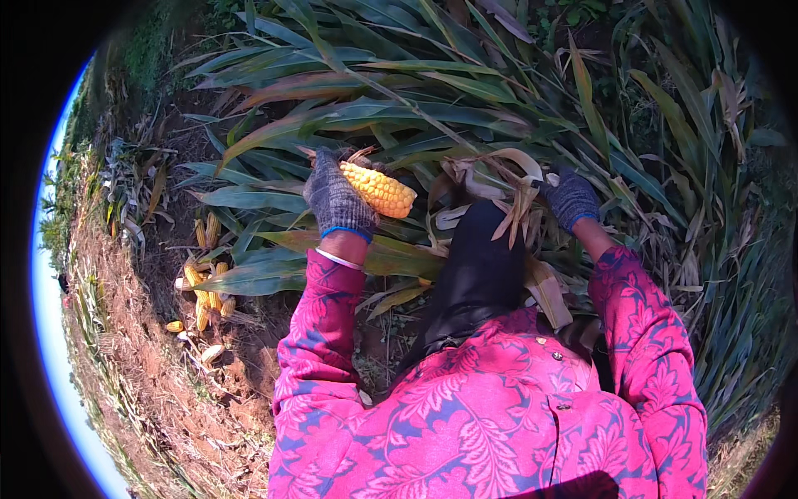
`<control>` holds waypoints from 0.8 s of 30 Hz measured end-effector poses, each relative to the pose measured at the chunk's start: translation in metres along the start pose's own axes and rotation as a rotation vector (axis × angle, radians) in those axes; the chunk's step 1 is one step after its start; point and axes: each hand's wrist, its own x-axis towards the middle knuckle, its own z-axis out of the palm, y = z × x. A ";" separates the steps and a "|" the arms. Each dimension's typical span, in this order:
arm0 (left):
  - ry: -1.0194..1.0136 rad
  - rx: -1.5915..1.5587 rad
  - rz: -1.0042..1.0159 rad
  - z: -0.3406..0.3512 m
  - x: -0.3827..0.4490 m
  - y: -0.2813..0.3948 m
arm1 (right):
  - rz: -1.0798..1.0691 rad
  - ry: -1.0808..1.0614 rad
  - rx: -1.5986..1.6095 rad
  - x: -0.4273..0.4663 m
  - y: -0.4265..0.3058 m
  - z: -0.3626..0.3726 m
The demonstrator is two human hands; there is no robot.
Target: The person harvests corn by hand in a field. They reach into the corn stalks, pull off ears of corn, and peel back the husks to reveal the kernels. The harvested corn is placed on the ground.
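My left hand (340,196), in a grey knit glove with a blue cuff, grips a husked ear of yellow corn (380,190), its bare kernels pointing to the right. On the other side, my right hand (568,194), gloved alike, is closed at the base of dry, pale corn husks (520,199) that hang open above my dark-clad leg. Its fingertips are partly hidden, in shadow. Long green corn leaves (274,199) lie behind and between both hands.
Several husked corn ears (206,293) lie in a loose heap on the soil at the left, beside dry stalk litter (218,446). Cut corn stalks with green leaves (486,87) spread across the top and down the right side. Dry husks (548,290) lie by my leg.
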 end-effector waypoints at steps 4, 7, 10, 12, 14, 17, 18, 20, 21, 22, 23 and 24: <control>0.196 0.368 0.466 -0.091 0.071 0.017 | -0.263 -0.448 -0.017 -0.039 0.016 0.069; 0.609 1.997 0.825 -0.203 0.117 0.093 | -0.496 -0.593 -0.140 -0.064 0.050 0.141; 0.630 1.791 0.849 -0.221 0.102 0.127 | -0.308 -0.643 0.037 -0.085 0.052 0.159; 0.479 1.753 0.811 -0.185 0.096 0.115 | -0.332 -0.462 0.245 -0.110 0.055 0.182; 0.122 1.682 0.845 -0.158 0.114 0.056 | -0.387 -0.348 0.352 -0.118 0.060 0.196; -0.330 1.449 0.889 -0.076 0.107 -0.058 | -0.478 -0.343 0.354 -0.115 0.066 0.199; -0.413 1.421 0.844 -0.038 0.088 -0.095 | -0.488 -0.388 0.335 -0.113 0.069 0.189; -0.715 1.275 0.845 0.026 0.058 -0.151 | -0.456 -0.467 0.309 -0.111 0.072 0.167; -0.856 1.191 0.897 0.047 0.053 -0.171 | -0.433 -0.498 0.316 -0.111 0.063 0.158; -1.012 1.177 0.966 0.077 0.041 -0.197 | -0.379 -0.528 0.303 -0.112 0.069 0.151; -1.096 1.189 0.984 0.100 0.030 -0.217 | -0.293 -0.491 0.400 -0.113 0.075 0.148; -1.214 1.289 1.033 0.115 0.032 -0.235 | -0.215 -0.457 0.504 -0.114 0.080 0.149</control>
